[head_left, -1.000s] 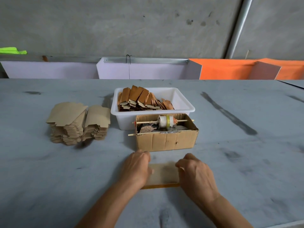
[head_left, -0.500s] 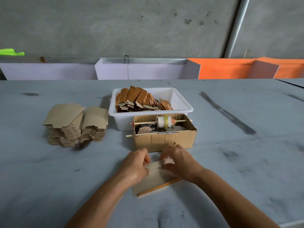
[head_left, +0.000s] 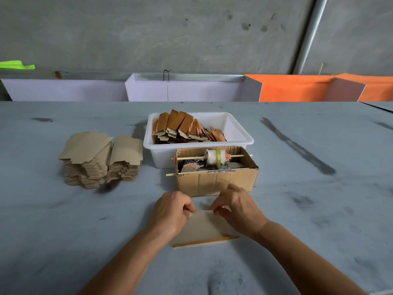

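A flat tan cardboard piece [head_left: 202, 228] with an orange near edge lies on the grey table [head_left: 308, 220] in front of me. My left hand [head_left: 170, 211] pinches its far left corner. Its far right corner is pinched by my right hand [head_left: 236, 207]. Just beyond my hands stands a small brown cardboard box [head_left: 214, 179] with a roll of tape [head_left: 215, 156] on a stick across its top.
A white plastic tub [head_left: 236, 133] of folded orange-brown pieces [head_left: 182, 128] stands behind the box. Two stacks of flat tan cardboard blanks [head_left: 100, 158] sit at the left. White and orange panels line the table's far edge, below a concrete wall.
The cardboard piece has been turned straight from a tilted lie. Both hands moved from its sides to its far edge, and the right hand shifted right to the far right corner.
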A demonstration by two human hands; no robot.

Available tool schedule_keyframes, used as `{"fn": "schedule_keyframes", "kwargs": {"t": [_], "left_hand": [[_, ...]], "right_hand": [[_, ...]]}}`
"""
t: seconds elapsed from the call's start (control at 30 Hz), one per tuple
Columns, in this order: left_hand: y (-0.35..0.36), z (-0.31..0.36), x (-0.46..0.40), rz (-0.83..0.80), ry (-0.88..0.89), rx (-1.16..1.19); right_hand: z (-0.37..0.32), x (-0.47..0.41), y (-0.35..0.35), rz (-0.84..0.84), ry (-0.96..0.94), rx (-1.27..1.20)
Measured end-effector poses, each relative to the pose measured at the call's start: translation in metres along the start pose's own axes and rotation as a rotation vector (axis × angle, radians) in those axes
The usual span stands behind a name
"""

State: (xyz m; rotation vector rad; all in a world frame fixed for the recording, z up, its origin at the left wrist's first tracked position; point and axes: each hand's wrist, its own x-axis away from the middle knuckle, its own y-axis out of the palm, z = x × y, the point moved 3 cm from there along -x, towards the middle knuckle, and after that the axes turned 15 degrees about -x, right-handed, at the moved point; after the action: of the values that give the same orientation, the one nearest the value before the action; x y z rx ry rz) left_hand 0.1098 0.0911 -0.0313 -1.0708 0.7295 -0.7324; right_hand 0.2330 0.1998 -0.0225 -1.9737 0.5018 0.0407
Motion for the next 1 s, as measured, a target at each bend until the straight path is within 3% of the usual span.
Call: {"fn": "schedule_keyframes", "kwargs": {"t": [0.27,0.47,0.63,0.77,1.0], "left_hand": [[-0.010,0.020,0.017,0.078,0.327,-0.395],[-0.017,0.033,0.032,0.034,0.468,-0.632],[0.005,0.032,0.034,-0.058,0.402,-0.668],[0.015,0.036,0.033,-0.055,0.352,-0.719],[-0.004,0.033,0.043,-0.014,0.297,-0.632]], "right_hand": [[-0.013,0.009,-0.001,0.000,-0.248,0.283],[-0.020,0.018,0.004,-0.106,-0.172,0.387],[-0.024,0.021,0.011,-0.118,-0.041,0.371],[-0.031,0.023,0.011,-0.033,-0.105,0.374],[-0.011,0.034,0.008,0.027,-0.050,0.286]]}}
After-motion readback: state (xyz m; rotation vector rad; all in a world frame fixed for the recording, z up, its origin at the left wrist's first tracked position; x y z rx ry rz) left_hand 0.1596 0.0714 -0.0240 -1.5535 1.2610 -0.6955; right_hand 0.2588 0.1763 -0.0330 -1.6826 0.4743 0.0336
